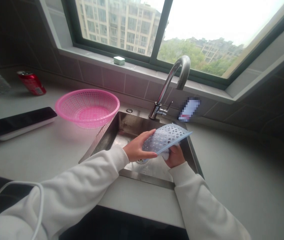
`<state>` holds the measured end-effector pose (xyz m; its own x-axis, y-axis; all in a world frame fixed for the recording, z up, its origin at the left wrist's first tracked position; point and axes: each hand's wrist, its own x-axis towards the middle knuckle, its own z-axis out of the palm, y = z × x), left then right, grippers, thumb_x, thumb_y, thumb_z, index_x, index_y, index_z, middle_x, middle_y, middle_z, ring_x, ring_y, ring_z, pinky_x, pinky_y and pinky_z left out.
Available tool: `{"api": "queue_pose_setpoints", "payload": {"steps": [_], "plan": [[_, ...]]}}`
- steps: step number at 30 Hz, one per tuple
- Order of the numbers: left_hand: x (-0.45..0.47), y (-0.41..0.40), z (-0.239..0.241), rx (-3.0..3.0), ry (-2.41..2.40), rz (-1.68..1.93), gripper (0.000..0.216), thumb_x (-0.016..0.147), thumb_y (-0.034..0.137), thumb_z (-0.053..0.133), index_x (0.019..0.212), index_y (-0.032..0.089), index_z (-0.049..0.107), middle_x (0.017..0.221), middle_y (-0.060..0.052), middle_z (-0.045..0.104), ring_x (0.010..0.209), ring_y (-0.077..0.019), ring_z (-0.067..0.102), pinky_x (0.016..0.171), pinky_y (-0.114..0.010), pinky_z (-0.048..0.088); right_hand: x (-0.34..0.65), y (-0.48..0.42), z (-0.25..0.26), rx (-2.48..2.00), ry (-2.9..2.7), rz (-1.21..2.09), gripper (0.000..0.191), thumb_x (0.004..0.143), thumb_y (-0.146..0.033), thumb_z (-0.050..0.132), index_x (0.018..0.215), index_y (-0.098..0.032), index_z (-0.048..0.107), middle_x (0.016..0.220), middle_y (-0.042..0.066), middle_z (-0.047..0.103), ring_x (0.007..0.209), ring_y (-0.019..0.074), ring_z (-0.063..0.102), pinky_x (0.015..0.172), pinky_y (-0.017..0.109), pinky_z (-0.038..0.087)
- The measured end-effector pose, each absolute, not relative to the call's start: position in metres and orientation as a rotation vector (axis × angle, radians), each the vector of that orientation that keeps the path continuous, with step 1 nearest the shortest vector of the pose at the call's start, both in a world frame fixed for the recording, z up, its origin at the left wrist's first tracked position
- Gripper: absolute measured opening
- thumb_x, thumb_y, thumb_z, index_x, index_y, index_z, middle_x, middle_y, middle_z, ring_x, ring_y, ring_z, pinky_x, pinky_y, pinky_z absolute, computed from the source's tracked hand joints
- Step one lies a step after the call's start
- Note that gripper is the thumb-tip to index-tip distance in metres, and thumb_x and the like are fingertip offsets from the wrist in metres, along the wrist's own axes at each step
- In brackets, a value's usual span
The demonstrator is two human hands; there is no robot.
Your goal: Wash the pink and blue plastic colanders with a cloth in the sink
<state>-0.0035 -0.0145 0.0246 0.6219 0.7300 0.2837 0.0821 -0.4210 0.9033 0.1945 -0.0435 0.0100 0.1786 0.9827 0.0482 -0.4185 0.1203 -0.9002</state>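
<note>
Over the sink (154,168), my left hand (138,146) grips a light blue perforated plastic basket (168,135) by its side, thumb along the rim. The basket is tilted, its open side turned down toward me. My right hand (175,156) is at the open side with its fingers closed, partly hidden by the rim. A white, soft-looking piece (165,154) shows at that hand; I cannot tell whether it is a cloth, a sponge or foam. Below the hands, the drain (142,161) is partly visible.
A chrome faucet (165,86) curves over the sink's back edge. Left of the sink stands a pink colander (87,106), beside a flat black-topped white device (23,121) and a red can (32,83). A small pale green box (119,60) sits on the windowsill. A white cable (41,203) crosses my left sleeve.
</note>
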Motion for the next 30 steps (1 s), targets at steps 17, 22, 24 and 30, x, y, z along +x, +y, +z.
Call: {"api": "queue_pose_setpoints", "payload": {"steps": [17,22,24,30], "plan": [[-0.002,-0.014,0.024,1.915,0.640,0.933,0.104,0.066,0.063,0.080,0.151,0.018,0.040,0.155,-0.018,0.039,0.146,-0.0388,0.034,0.123,-0.052,0.023,0.188,-0.044,0.011,-0.840,-0.839,1.226,0.037,0.066,-0.024,0.082,0.101,-0.023,0.071,0.102,0.003,0.078,0.100,0.0299,0.072,0.095,0.050,0.058],[-0.005,-0.012,0.024,1.881,0.639,0.894,0.111,0.066,0.067,0.077,0.155,0.018,0.031,0.160,-0.018,0.030,0.148,-0.0404,0.028,0.123,-0.055,0.020,0.199,-0.040,0.008,-0.844,-0.755,1.185,0.038,0.064,-0.022,0.081,0.100,-0.025,0.070,0.102,0.002,0.078,0.100,0.0288,0.072,0.092,0.049,0.059],[-0.006,-0.011,0.024,1.883,0.638,0.887,0.107,0.068,0.066,0.076,0.154,0.018,0.033,0.159,-0.018,0.033,0.147,-0.0395,0.031,0.123,-0.054,0.022,0.203,-0.038,0.005,-0.846,-0.700,1.151,0.033,0.064,-0.023,0.080,0.095,-0.025,0.070,0.098,0.000,0.078,0.096,0.0275,0.073,0.090,0.048,0.060],[-0.002,-0.013,0.023,1.900,0.640,0.919,0.103,0.068,0.064,0.077,0.151,0.014,0.039,0.155,-0.020,0.038,0.145,-0.0378,0.035,0.123,-0.050,0.024,0.192,-0.042,0.007,-0.850,-0.753,1.209,0.029,0.060,-0.021,0.082,0.086,-0.024,0.070,0.096,0.002,0.078,0.103,0.0306,0.071,0.092,0.049,0.059]]}}
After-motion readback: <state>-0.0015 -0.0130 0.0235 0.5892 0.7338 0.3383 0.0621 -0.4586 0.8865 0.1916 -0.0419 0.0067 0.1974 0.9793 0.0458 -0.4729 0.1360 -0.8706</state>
